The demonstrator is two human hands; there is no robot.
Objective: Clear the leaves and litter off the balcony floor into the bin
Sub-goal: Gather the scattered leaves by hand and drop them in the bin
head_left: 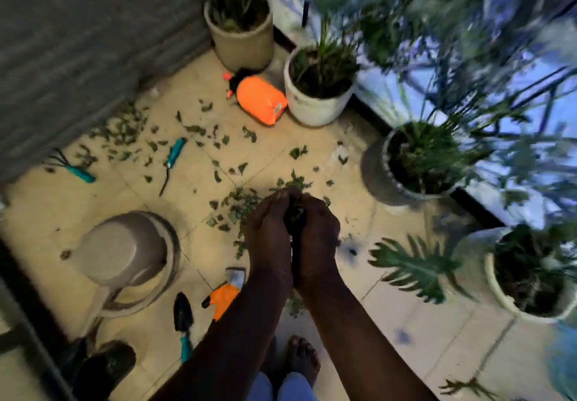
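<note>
From the head view, the left hand (268, 232) and right hand (320, 229) press together, fingers curled round a dark bunch of leaves (296, 211) held between the palms just above the floor (406, 322) — a full, two-handed grip. The round grey vessel I take for the bin (125, 254) stands left of the grip, on the left hand's side and a little nearer the person, so the load must swing leftward. More loose leaves (121, 132) lie ahead and left — near the wall (78, 41), apart from the bin.

An orange sprayer (260, 100) lies on its side beside a white plant pot (315, 107). A teal rake (76, 168), shears (173, 154) and a trowel (184, 311) lie apart.
</note>
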